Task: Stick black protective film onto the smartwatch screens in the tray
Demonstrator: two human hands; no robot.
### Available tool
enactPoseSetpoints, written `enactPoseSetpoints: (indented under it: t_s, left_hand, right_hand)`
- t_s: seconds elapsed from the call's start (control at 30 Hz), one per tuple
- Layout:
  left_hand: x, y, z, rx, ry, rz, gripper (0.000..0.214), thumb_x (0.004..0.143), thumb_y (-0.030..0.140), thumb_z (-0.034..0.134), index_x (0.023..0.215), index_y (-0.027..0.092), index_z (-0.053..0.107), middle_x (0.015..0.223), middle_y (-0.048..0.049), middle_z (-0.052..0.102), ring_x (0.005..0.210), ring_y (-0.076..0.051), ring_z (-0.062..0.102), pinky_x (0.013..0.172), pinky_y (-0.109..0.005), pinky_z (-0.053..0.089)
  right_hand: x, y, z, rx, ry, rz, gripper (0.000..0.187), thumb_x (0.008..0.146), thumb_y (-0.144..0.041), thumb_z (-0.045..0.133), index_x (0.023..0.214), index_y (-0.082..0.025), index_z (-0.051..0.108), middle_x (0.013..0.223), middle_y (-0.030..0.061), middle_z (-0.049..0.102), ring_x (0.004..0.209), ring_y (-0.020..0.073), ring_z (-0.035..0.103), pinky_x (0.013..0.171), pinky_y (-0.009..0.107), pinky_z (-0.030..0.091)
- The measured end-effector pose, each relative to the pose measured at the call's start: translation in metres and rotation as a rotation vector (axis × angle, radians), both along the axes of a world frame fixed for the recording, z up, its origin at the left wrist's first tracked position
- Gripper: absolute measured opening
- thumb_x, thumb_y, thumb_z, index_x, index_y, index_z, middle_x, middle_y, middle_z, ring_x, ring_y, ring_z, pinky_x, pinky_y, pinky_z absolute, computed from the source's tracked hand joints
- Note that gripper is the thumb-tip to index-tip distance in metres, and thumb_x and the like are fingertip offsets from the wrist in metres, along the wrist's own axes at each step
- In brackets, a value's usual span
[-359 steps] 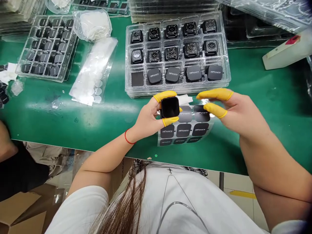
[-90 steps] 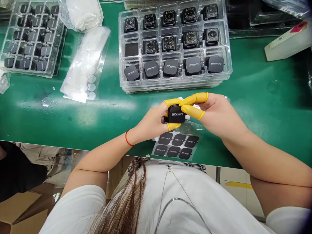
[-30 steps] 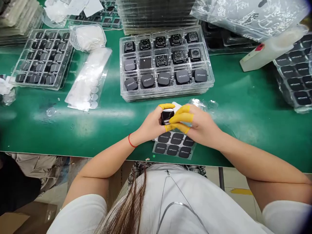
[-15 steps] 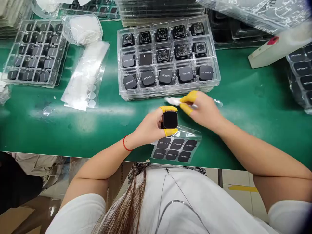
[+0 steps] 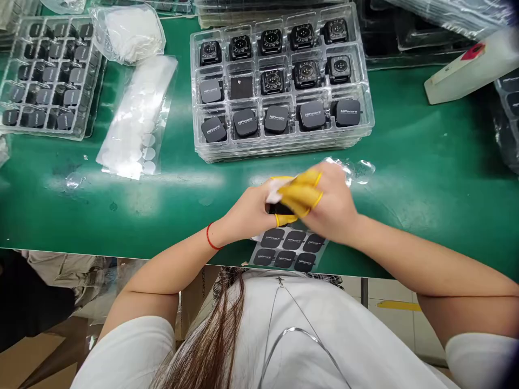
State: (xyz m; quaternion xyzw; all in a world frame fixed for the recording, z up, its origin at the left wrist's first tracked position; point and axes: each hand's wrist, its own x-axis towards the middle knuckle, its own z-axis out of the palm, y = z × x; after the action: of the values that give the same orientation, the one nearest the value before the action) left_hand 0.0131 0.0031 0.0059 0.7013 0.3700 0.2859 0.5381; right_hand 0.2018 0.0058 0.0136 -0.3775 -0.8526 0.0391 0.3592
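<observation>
My left hand (image 5: 247, 209) is shut on a black square smartwatch body (image 5: 278, 209), which is mostly hidden behind my fingers. My right hand (image 5: 322, 197), in yellow finger cots, presses over it and pinches a small white wipe (image 5: 275, 190) against the watch. Below my hands on the green mat lies a clear sheet of black HiFuture stickers (image 5: 290, 249), partly covered. A clear tray (image 5: 284, 147) of black watch bodies, some face down, stands just beyond my fingers.
A dark-filled clear tray (image 5: 12, 70) and bags of white pads (image 5: 127, 35) and round stickers (image 5: 138, 116) lie at left. A white bottle (image 5: 474, 67) lies at right. Clear film scraps (image 5: 359, 172) sit beside my right hand on the green mat (image 5: 405, 162).
My right hand has come down from beyond the watch and now covers it, bringing the white wipe onto it. The watch face, visible earlier, is now hidden.
</observation>
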Motion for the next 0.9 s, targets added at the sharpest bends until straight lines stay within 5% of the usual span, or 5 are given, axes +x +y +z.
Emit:
enactPoseSetpoints:
  t_s: [0.13,0.27,0.5,0.63,0.9]
  left_hand:
    - [0.002,-0.005,-0.002,0.034,-0.075,0.153,0.054,0.081,0.030,0.072,0.128,0.025,0.046,0.114,-0.0046,0.067,0.097,-0.020,0.072,0.078,-0.031,0.061]
    - [0.002,-0.006,-0.005,0.172,-0.199,0.184,0.055,0.083,0.033,0.071,0.130,0.027,0.041,0.139,-0.0087,0.055,0.125,-0.025,0.062,0.092,-0.037,0.060]
    - [0.001,0.004,0.007,-0.294,-0.400,0.231,0.056,0.079,0.042,0.075,0.123,0.026,0.043,0.129,-0.0070,0.059,0.127,-0.027,0.060,0.101,-0.042,0.054]
    - [0.000,0.011,0.013,-0.536,-0.378,0.311,0.057,0.076,0.042,0.076,0.120,0.024,0.045,0.110,-0.0052,0.064,0.103,-0.024,0.071,0.090,-0.041,0.058]
    - [0.006,0.002,-0.002,-0.198,-0.125,0.189,0.057,0.072,0.029,0.078,0.122,0.026,0.051,0.113,-0.0021,0.068,0.088,-0.015,0.070,0.079,-0.029,0.060]
  right_hand:
    - [0.008,0.010,0.004,-0.334,0.060,-0.291,0.018,0.096,-0.031,0.053,0.107,-0.023,0.065,0.101,0.0073,0.068,0.093,0.0249,0.060,0.083,0.041,0.046]
    - [0.005,0.001,0.002,-0.542,0.009,-0.064,0.017,0.093,-0.028,0.053,0.098,-0.021,0.067,0.094,0.0062,0.069,0.088,0.0238,0.062,0.077,0.039,0.047]
    - [-0.004,-0.010,-0.016,-0.061,-0.014,-0.079,0.015,0.097,-0.028,0.057,0.100,-0.026,0.072,0.100,0.0040,0.071,0.092,0.0218,0.061,0.092,0.044,0.044]
    - [-0.003,-0.016,-0.005,-0.020,0.083,0.026,0.013,0.093,-0.022,0.063,0.091,-0.032,0.071,0.093,-0.0015,0.071,0.093,0.0190,0.062,0.103,0.047,0.041]
    - [0.004,-0.008,0.029,-0.889,0.524,-0.172,0.022,0.083,-0.047,0.073,0.086,-0.025,0.075,0.088,0.0024,0.072,0.084,0.0221,0.068,0.083,0.041,0.057]
